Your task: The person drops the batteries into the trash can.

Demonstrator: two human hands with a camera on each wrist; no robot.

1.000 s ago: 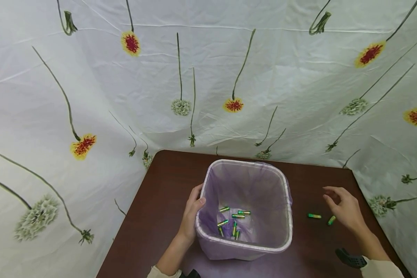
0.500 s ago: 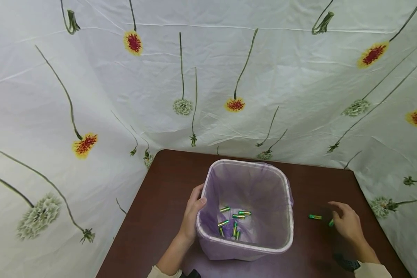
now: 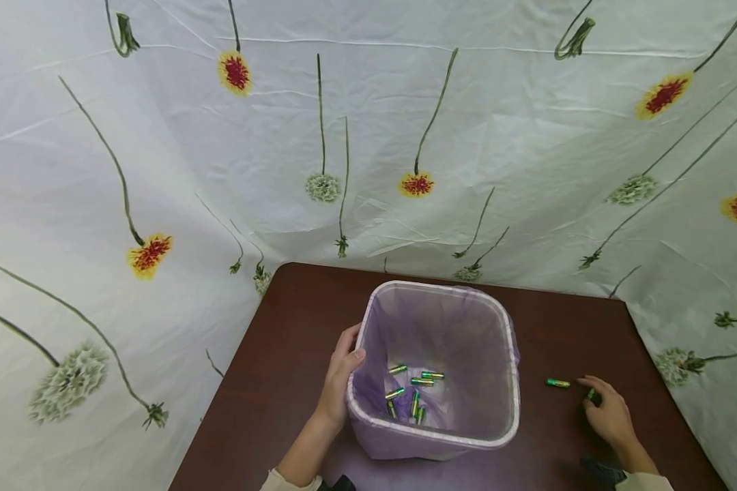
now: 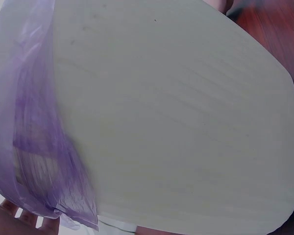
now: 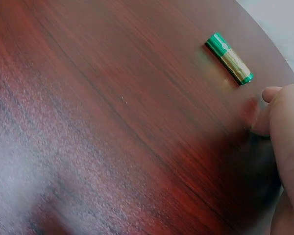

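Note:
My left hand [image 3: 338, 378] holds the left rim of a pale wastebasket [image 3: 439, 442], thumb over the edge and fingers outside. A thin purple bag [image 4: 34, 103] lines it. Several green-and-gold batteries [image 3: 422, 382] lie scattered on its bottom. My right hand [image 3: 611, 416] is low over the table to the right, its thumb and fingers curved around a battery [image 3: 591, 393]. Whether they pinch it cannot be told; that battery is hidden in the right wrist view. Just left of the fingertips lies another battery [image 3: 557, 383], seen also in the right wrist view.
The dark reddish-brown table [image 3: 270, 368] carries the wastebasket near its middle. White fabric [image 3: 252, 136] printed with flowers hangs behind the table and along both sides. The table's right edge runs close beyond my right hand.
My right hand has lowered toward the front of the table, and its fingers have come around the right-hand battery. My left hand and the wastebasket have stayed put.

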